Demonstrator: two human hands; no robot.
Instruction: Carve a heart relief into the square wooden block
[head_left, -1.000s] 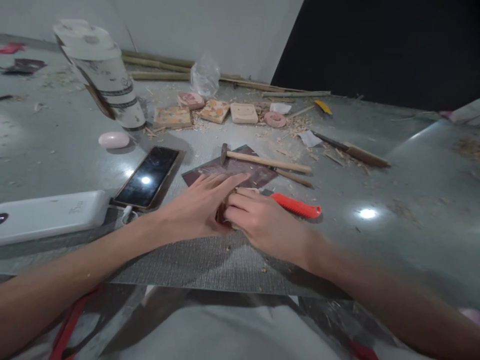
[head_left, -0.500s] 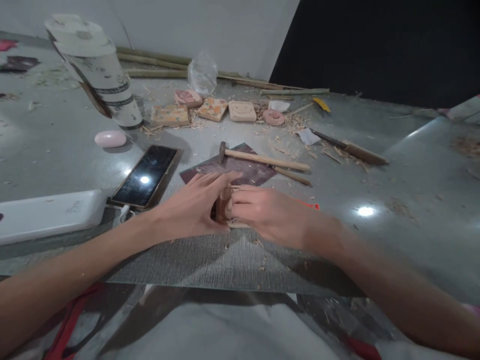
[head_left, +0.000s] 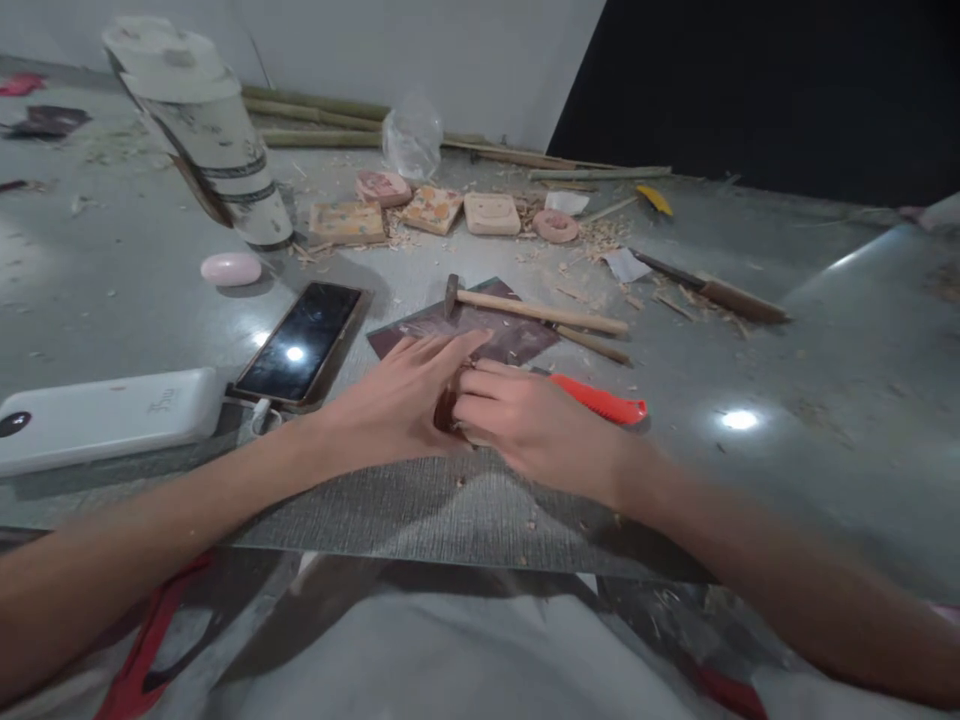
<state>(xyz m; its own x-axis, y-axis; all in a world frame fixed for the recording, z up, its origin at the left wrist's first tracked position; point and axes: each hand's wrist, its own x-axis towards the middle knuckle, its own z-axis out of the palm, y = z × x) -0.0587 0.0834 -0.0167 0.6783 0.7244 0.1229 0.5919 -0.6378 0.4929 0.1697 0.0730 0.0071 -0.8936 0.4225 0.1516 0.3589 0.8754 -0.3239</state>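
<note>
My left hand point(head_left: 409, 395) curves round a small wooden block point(head_left: 445, 410) near the table's front edge, thumb on the near side and fingers on the far side. My right hand point(head_left: 517, 420) has its fingers curled tightly against the block's right side. Whatever those fingers pinch is hidden, and most of the block is covered by both hands. Just beyond them lie a dark reddish-brown sheet point(head_left: 536, 345) and a hammer point(head_left: 540, 309) with a wooden handle. A red-handled tool point(head_left: 600, 398) sticks out behind my right hand.
To the left are a phone point(head_left: 300, 345), a white power bank point(head_left: 112, 418), a pale pink oval object point(head_left: 231, 268) and a tall white tumbler point(head_left: 225, 150). Several carved blocks point(head_left: 491, 214) line the back among shavings. A knife point(head_left: 712, 287) lies at right.
My right hand has shifted slightly left against the block, uncovering more of the red-handled tool. My left hand keeps its grip. The whole view has shifted slightly.
</note>
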